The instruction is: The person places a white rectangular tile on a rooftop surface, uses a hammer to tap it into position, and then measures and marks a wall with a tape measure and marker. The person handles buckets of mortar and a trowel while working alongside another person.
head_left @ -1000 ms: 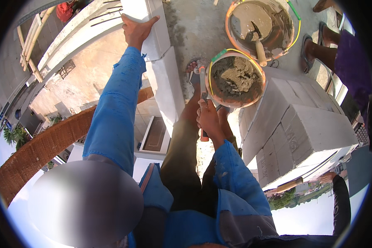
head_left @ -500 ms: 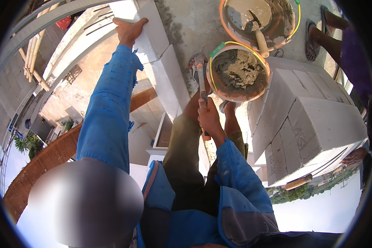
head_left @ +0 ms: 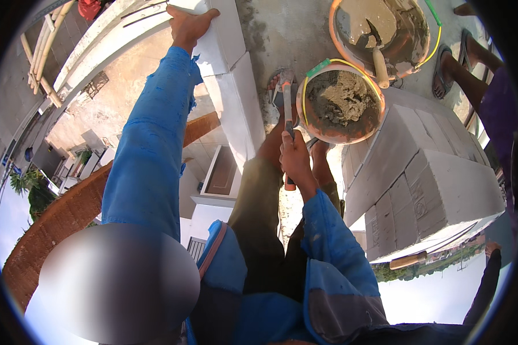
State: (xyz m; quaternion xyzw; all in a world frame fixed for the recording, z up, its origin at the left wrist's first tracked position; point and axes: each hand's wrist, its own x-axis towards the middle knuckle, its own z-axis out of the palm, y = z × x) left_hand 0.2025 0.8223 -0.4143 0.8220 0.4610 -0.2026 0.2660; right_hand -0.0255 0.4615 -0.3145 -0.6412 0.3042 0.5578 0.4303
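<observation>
At the top, my left hand (head_left: 191, 26) rests on the white block wall (head_left: 223, 49), its thumb spread away from the fingers. My right hand (head_left: 296, 158), in front of my legs, is closed round the black and orange grip of a hammer (head_left: 288, 109). The hammer's grey shaft points away from me; its head is hard to make out against my foot. Just right of it stands an orange bucket (head_left: 328, 138) with a yellow handle, holding grey mortar (head_left: 348, 98).
A larger orange tub (head_left: 335, 43) with wet mix stands farther off, a wooden-handled trowel (head_left: 380, 66) in it. Stacked grey blocks (head_left: 400, 167) rise at right, a wooden handle (head_left: 407, 260) by their near edge. Another person's sandaled feet (head_left: 440, 83) are at far right.
The view has shifted, so the buckets and wall sit a little farther right. My left hand stays on the wall and my right keeps hold of the hammer. The other person's hand has moved.
</observation>
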